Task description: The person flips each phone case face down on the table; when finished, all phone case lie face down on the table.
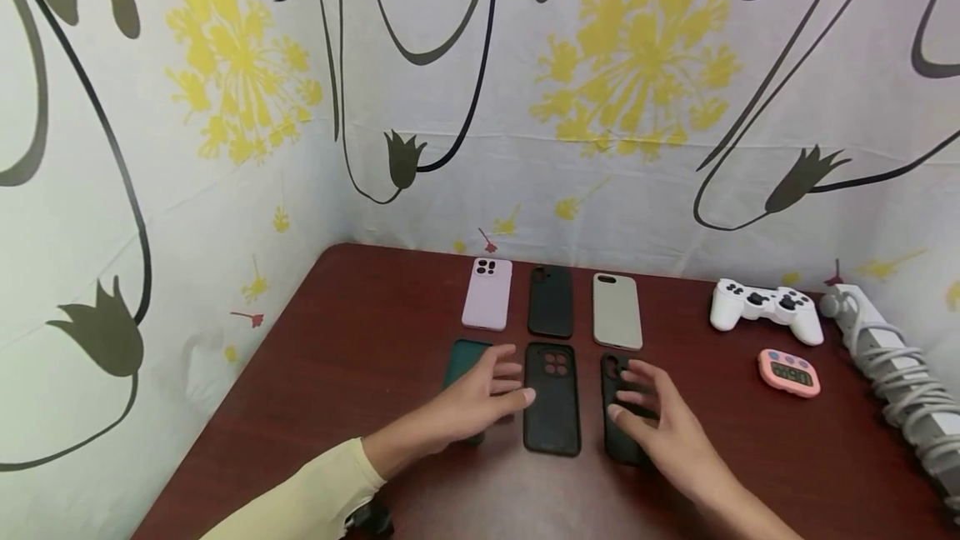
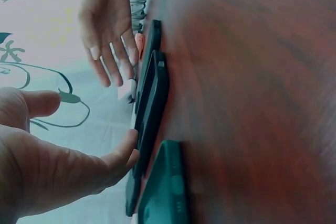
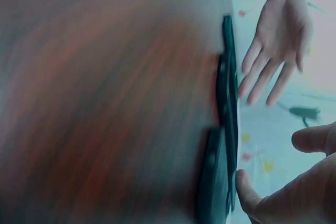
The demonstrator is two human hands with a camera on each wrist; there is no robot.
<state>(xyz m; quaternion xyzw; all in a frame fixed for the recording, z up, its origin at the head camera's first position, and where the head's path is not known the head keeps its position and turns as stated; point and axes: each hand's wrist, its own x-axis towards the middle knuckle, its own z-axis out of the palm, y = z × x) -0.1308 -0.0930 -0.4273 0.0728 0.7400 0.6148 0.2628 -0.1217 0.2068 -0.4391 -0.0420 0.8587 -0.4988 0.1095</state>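
Six phone cases lie in two rows on the dark red table, several of them dark. My left hand (image 1: 480, 394) is over the front-left teal case (image 1: 462, 357), its fingers loosely extended and thumb apart, holding nothing. The left wrist view shows the teal case (image 2: 167, 192) just beside that hand. My right hand (image 1: 667, 427) is over the front-right black case (image 1: 621, 440), fingers spread and slightly bent, also holding nothing. Between the hands lies a black case (image 1: 552, 411) with a square camera cutout. Behind are a lilac case (image 1: 486, 302), a black case (image 1: 551, 307) and an off-white case (image 1: 617, 315).
A white game controller (image 1: 767, 309) and a pink digital timer (image 1: 789, 372) sit on the right side. Along the right edge runs a power strip (image 1: 892, 365) wrapped in its cord. Patterned cloth (image 1: 465, 90) hangs behind and to the left of the table (image 1: 315, 390).
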